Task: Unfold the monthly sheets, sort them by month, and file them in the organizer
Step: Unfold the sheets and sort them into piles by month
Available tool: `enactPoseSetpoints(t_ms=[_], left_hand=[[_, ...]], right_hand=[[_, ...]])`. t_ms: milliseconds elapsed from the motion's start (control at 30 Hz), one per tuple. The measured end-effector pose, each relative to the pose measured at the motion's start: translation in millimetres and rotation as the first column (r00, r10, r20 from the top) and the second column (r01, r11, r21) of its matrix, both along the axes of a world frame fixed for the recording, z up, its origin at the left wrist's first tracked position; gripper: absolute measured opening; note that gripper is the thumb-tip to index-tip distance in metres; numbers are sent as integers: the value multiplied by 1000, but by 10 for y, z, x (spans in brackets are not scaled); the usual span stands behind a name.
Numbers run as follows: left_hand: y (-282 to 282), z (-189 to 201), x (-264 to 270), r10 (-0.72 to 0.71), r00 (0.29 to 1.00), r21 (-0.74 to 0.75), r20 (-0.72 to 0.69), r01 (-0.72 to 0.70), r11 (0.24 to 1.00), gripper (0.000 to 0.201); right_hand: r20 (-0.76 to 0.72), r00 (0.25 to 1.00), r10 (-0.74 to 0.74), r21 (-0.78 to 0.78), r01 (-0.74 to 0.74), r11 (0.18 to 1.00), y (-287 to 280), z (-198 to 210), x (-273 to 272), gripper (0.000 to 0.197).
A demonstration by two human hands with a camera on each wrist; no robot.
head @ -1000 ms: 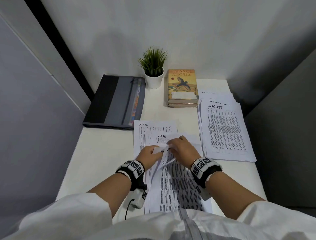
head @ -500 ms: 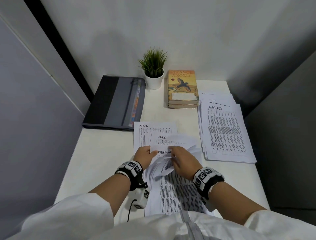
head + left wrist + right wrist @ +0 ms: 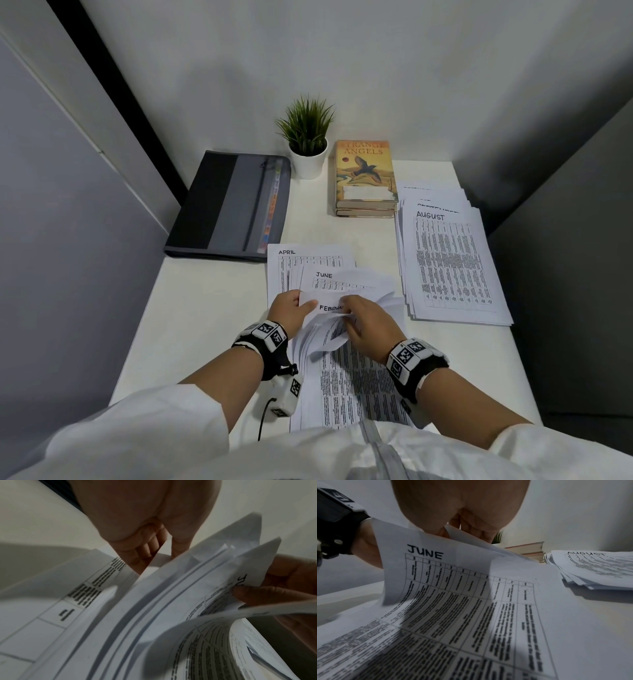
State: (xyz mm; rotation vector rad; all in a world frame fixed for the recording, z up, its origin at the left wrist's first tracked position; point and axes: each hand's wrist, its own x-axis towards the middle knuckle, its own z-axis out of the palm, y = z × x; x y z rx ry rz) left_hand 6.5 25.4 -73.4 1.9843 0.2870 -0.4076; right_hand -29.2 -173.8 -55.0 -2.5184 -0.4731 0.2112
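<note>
Near the desk's front edge my left hand pinches the top left edge of a bunch of printed sheets, thumb on top. My right hand grips the curled sheets beside it, fingers bent round the paper. Between the hands a sheet headed FEBRUARY shows. Just beyond lies the JUNE sheet, with the APRIL sheet under it. In the right wrist view the JUNE sheet arches up under my fingers. The left wrist view shows several lifted sheet edges. The dark grey organizer lies shut at the back left.
A fanned stack topped by the AUGUST sheet fills the right side of the desk. Two stacked books and a small potted plant stand at the back. Grey partition walls close in the white desk on both sides.
My right hand has drawn back towards me with the upper sheets, and the FEBRUARY heading has come into sight between the hands. My left hand has stayed on the left edge.
</note>
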Motion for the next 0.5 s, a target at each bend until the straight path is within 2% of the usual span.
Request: enactPoseSetpoints(t_ms=[100, 233, 333, 400, 500], left_hand=[[-34, -17, -6, 4, 1000, 16, -1, -4, 1000, 17], [-85, -22, -17, 20, 999, -28, -26, -21, 999, 24], [-67, 4, -6, 17, 1000, -79, -27, -19, 997, 23], [-42, 20, 9, 13, 1000, -50, -25, -14, 999, 26], [-24, 23, 16, 2, 1000, 32, -8, -2, 999, 42]], right_hand=[[0, 1000, -16, 8, 16, 1000, -2, -17, -21, 29], [7, 1000, -13, 11, 13, 1000, -3, -11, -27, 20], [-13, 1000, -12, -15, 12, 1000, -16, -22, -39, 21], [-14, 1000, -13, -27, 13, 1000, -15, -29, -45, 17], [7, 1000, -3, 9, 2, 1000, 4, -17, -46, 15]])
